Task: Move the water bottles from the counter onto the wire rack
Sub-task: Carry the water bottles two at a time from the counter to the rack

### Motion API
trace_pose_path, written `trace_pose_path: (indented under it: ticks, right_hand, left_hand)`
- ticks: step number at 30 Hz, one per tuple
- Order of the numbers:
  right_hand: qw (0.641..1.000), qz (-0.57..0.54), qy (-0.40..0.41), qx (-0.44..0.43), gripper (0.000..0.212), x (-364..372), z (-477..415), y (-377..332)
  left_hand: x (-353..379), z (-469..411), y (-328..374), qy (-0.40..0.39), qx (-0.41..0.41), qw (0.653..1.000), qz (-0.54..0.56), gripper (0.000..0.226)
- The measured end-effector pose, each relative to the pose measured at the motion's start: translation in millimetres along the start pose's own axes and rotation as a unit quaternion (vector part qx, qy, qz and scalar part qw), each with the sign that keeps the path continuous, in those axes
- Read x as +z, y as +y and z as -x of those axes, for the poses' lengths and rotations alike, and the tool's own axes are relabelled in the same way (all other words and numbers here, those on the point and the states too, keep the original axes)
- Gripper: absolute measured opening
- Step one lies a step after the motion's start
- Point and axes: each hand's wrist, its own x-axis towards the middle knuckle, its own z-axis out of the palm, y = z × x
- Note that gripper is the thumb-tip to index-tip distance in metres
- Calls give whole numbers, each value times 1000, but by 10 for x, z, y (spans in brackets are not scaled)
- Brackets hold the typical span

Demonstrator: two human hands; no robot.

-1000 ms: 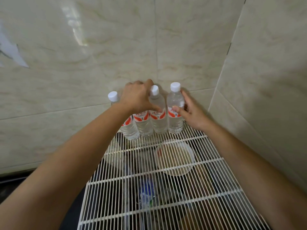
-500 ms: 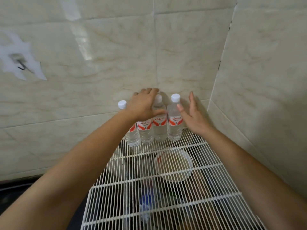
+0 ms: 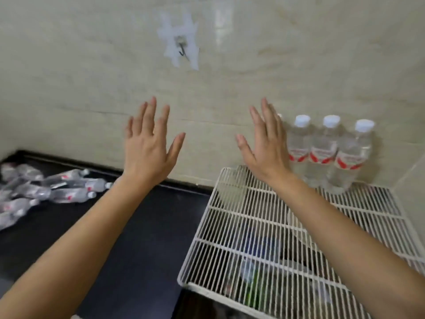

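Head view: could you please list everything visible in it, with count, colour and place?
upright water bottles: three clear to see, perhaps a fourth behind the right hand; clear, white caps, red labels; back of the rack, by the wall
lying water bottles: blurred pile, uncounted; clear; far left on the counter
wire rack: one, white, right
counter: one, black, lower left
wall tiles: beige, behind
hook: one, dark, on a white patch on the wall
left hand: open, empty, over the counter
right hand: open, empty, over the rack's far left corner

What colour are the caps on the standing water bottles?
White caps on the standing bottles, seen in the head view.
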Motion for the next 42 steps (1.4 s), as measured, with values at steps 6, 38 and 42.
trace_pose_path:
  ticks: [6, 38, 42]
  right_hand:
    - [992, -67, -73, -81, 67, 916, -91, -1458]
    - [948, -99, -299, -48, 75, 4876, 36, -4818]
    - [934, -91, -344, -23, 75, 5414, -16, -4825]
  left_hand:
    - [-607, 912, -1420, -25, -97, 991, -89, 66]
    - [35, 2676, -6174, -256, -223, 935, -103, 75]
    - [382, 2579, -6486, -283, -210, 931, -98, 74]
